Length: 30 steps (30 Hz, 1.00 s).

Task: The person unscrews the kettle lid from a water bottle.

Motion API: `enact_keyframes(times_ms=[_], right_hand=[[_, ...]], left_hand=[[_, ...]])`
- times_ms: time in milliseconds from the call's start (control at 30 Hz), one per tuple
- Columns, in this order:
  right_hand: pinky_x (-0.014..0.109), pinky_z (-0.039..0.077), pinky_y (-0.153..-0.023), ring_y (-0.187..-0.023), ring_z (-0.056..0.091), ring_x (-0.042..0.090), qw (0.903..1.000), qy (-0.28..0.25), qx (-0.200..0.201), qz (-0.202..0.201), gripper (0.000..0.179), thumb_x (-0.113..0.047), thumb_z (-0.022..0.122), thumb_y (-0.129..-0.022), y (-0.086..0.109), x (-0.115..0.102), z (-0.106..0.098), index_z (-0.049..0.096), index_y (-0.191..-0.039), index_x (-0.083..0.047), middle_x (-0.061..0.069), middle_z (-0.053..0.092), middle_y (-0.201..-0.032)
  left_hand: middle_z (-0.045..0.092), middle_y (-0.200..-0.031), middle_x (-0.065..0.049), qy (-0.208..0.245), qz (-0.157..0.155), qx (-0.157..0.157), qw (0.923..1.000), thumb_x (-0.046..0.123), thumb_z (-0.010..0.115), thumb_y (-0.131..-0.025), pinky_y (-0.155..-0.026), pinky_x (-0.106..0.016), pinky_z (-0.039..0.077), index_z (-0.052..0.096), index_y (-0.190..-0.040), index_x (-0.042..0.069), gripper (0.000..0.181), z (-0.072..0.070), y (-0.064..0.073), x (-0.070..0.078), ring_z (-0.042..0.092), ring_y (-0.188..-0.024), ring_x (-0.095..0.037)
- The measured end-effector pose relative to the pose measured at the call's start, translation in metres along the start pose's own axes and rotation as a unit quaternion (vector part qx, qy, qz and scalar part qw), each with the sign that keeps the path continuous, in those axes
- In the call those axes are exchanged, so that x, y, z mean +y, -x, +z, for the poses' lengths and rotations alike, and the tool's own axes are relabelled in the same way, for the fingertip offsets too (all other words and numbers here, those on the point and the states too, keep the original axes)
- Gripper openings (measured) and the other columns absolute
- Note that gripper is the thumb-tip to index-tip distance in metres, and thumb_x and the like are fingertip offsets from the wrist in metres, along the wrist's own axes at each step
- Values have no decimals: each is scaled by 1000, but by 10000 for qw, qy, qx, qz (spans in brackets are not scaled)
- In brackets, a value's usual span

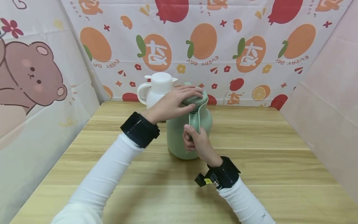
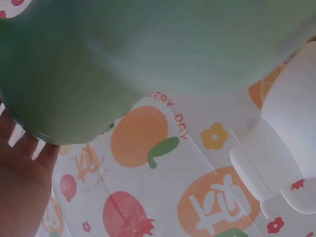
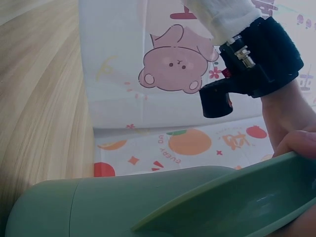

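A sage-green thermos jug [image 1: 177,137] stands upright on the table, its handle [image 1: 195,120] facing me. My right hand [image 1: 202,143] grips that handle low down, with the thumb lying over it. Across the top, my left hand [image 1: 179,101] holds the green lid [image 1: 198,101], fingers over its far side and thumb at its near edge. In the left wrist view, the fingers [image 2: 32,150] meet the lid's rounded end. The right wrist view shows the jug's side [image 3: 113,197] up close, with the thumb [image 3: 301,143] at the handle.
Behind and left of the green jug stands a white jug [image 1: 160,82] with its own handle, partly covered by my left hand. A wooden table [image 1: 265,155] lies beneath. Fruit-printed cloth [image 1: 179,46] closes off the back, and more cloth hangs at both sides.
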State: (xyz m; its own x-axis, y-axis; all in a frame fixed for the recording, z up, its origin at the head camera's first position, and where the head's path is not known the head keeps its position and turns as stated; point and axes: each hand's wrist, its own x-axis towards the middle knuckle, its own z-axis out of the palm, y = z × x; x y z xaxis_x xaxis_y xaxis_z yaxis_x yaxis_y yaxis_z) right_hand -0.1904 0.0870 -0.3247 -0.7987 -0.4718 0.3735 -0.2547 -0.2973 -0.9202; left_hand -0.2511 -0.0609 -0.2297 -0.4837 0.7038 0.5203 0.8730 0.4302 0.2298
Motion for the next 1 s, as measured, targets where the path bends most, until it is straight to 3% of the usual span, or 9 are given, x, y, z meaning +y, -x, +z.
enact_keyframes(times_ms=[233, 367, 600, 733, 1000], right_hand=[[26, 23, -40, -39, 20, 22, 10000, -60, 17, 31, 39, -31, 45, -94, 1, -1, 0, 37, -66, -5, 2, 26, -49], [31, 19, -40, -39, 21, 21, 10000, -71, -6, 25, 39, -31, 45, -94, 1, -1, 1, 37, -66, -4, 2, 27, -49], [34, 18, -40, -38, 23, 18, 10000, -45, -25, -17, 37, -30, 44, -93, 0, -1, 1, 37, -66, -5, 2, 27, -48], [35, 18, -40, -38, 24, 17, 10000, -47, -37, -27, 38, -30, 44, -93, -1, 0, 1, 37, -66, -4, 2, 27, -49], [29, 21, -39, -38, 23, 18, 10000, -34, 36, -28, 40, -32, 45, -93, 0, -1, 0, 36, -66, -4, 3, 26, -49]], left_hand=[[52, -129, -4, 24, 193, -24, 9998, 10, 55, -90, -106, -33, 18, 58, -122, 10, 33, 1, 1, -2, 35, -128, -18], [52, -129, -5, 9, 226, 53, 9997, 10, 56, -90, -105, -34, 19, 59, -121, 9, 32, 1, 0, -1, 37, -126, -19], [55, -125, -3, -321, -130, 261, 9991, 21, 63, -88, -98, -37, 30, 62, -118, 12, 31, 3, -3, 2, 41, -119, -20], [56, -122, -1, -646, -349, 282, 9969, 26, 64, -88, -96, -36, 31, 63, -116, 14, 31, 4, -6, 5, 43, -115, -19], [59, -115, -3, -1281, -504, 390, 9897, 35, 65, -85, -94, -37, 32, 65, -110, 15, 32, 8, -18, 10, 46, -108, -21]])
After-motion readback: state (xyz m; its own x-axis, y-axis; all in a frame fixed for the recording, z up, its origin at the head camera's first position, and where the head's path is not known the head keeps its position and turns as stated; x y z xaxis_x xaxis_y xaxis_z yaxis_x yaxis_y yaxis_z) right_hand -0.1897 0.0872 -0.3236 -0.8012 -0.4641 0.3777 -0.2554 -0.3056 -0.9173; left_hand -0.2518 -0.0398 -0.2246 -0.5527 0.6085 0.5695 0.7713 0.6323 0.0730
